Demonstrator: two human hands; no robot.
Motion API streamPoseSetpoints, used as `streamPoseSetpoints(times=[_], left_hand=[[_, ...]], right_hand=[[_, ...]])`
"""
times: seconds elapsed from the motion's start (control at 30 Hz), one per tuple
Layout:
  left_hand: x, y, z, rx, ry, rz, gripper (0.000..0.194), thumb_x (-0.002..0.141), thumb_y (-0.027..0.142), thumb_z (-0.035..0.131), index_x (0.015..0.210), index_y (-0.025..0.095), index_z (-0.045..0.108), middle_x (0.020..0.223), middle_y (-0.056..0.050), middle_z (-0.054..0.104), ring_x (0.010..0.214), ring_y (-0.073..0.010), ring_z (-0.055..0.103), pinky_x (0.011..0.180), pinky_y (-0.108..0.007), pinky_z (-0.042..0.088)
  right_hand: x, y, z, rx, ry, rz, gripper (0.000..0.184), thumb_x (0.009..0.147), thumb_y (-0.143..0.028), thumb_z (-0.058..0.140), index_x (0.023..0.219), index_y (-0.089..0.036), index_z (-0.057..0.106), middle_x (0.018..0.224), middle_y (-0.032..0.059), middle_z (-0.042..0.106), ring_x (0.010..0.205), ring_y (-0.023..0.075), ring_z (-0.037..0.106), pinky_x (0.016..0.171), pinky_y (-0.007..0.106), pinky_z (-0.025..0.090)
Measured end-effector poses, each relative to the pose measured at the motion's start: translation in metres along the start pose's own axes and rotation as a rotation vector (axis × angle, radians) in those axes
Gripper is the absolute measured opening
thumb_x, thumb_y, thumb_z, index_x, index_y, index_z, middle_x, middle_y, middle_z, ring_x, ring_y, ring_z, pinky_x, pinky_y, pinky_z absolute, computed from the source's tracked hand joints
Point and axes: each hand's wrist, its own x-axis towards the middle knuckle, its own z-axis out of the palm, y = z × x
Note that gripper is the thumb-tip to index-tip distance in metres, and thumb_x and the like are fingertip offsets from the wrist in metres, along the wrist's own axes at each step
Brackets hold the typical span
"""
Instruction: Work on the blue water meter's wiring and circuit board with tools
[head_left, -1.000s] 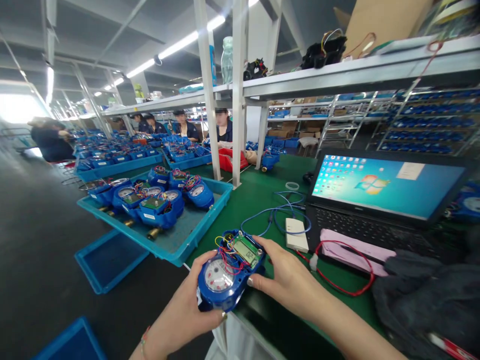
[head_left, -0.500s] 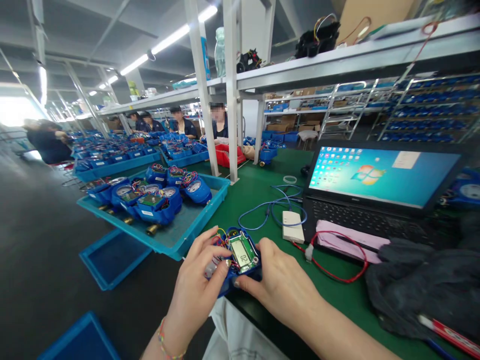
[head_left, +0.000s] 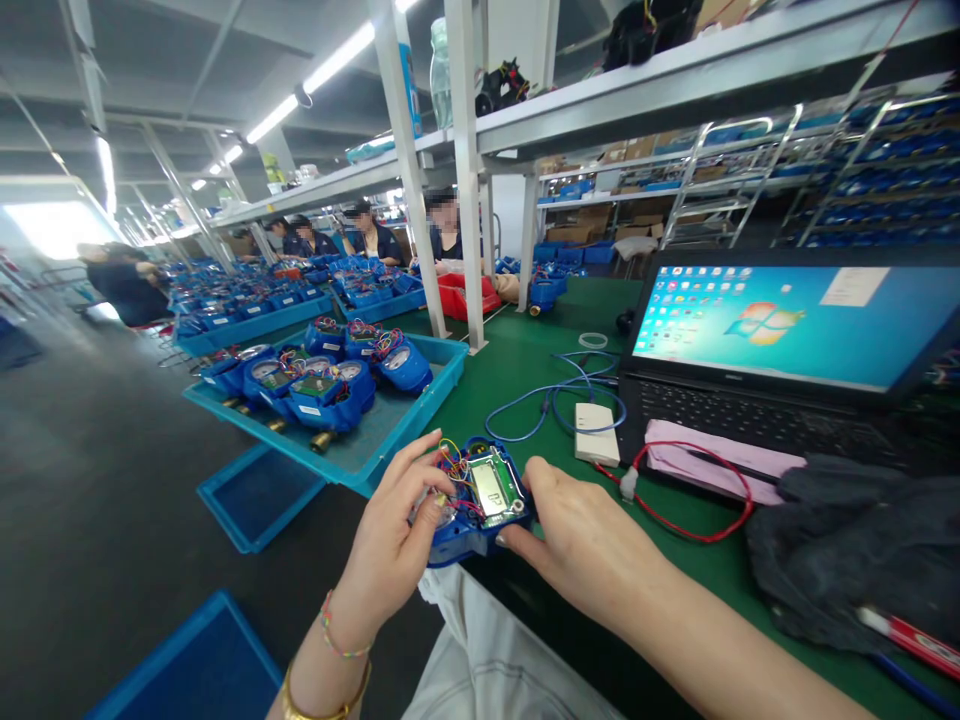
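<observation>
A blue water meter (head_left: pixel 469 540) with its electronics exposed is held at the green table's front edge. Its green circuit board carries a lit LCD (head_left: pixel 490 488) showing digits, and thin coloured wires (head_left: pixel 456 468) loop over its left part. My left hand (head_left: pixel 405 510) is closed on the meter's left side, thumb and fingers around the round dial, which they partly cover. With thumb in front and fingers behind, my right hand (head_left: pixel 577 520) grips the right end beside the board. The fingertips behind the housing are hidden.
A blue tray (head_left: pixel 360 475) of similar meters stands at the left, with blue bins (head_left: pixel 259 500) lower down. On the table lie a white box (head_left: pixel 596 436) with blue and red cables, an open laptop (head_left: pixel 750 390), a pink strip and dark cloth (head_left: pixel 832 560). Shelf posts (head_left: pixel 466 180) rise behind; people sit beyond.
The view has shifted slightly, so the tray and laptop appear further right. Both hands still hold the meter, and my left fingers have drawn back slightly from the LCD.
</observation>
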Motion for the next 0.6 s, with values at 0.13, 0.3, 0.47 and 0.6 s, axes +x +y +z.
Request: streamPoseSetpoints(times=[0.13,0.3,0.47,0.6], left_hand=[[-0.0004,0.0003,-0.0004,-0.037,-0.047,0.002,0.010,0.088,0.024,0.051,0.090,0.020,0.059,0.141,-0.009,0.038,0.127,-0.0249,0.042,0.107,-0.042,0.036],[0.0012,0.0006,0.0044,-0.043,-0.001,-0.023,0.016,0.090,0.023,0.048,0.083,0.019,0.063,0.136,-0.008,0.042,0.124,-0.0228,0.045,0.107,-0.041,0.036],[0.0043,0.0032,0.0019,-0.034,-0.047,-0.043,0.021,0.090,0.024,0.046,0.076,0.019,0.061,0.126,-0.008,0.048,0.119,-0.0221,0.047,0.103,-0.039,0.037],[0.0066,0.0043,-0.0023,-0.048,-0.069,-0.085,0.024,0.092,0.025,0.041,0.081,0.020,0.061,0.128,-0.007,0.047,0.121,-0.0206,0.045,0.101,-0.036,0.037]], right_hand=[[0.0005,-0.0002,-0.0003,-0.004,0.009,-0.018,0.021,0.081,-0.018,0.061,0.089,-0.017,0.041,0.086,0.0101,0.062,0.076,0.0305,0.065,0.057,0.031,0.038],[0.0017,-0.0012,-0.0021,-0.003,-0.012,0.013,0.020,0.081,-0.018,0.059,0.087,-0.018,0.040,0.087,0.0100,0.062,0.077,0.0300,0.065,0.057,0.031,0.038],[0.0029,-0.0005,-0.0009,-0.008,-0.005,0.003,0.021,0.081,-0.019,0.060,0.089,-0.018,0.041,0.088,0.0097,0.062,0.077,0.0296,0.066,0.057,0.030,0.038],[0.0038,-0.0010,-0.0023,-0.010,-0.021,0.004,0.020,0.081,-0.018,0.060,0.089,-0.017,0.042,0.086,0.0102,0.062,0.076,0.0301,0.066,0.056,0.031,0.038]])
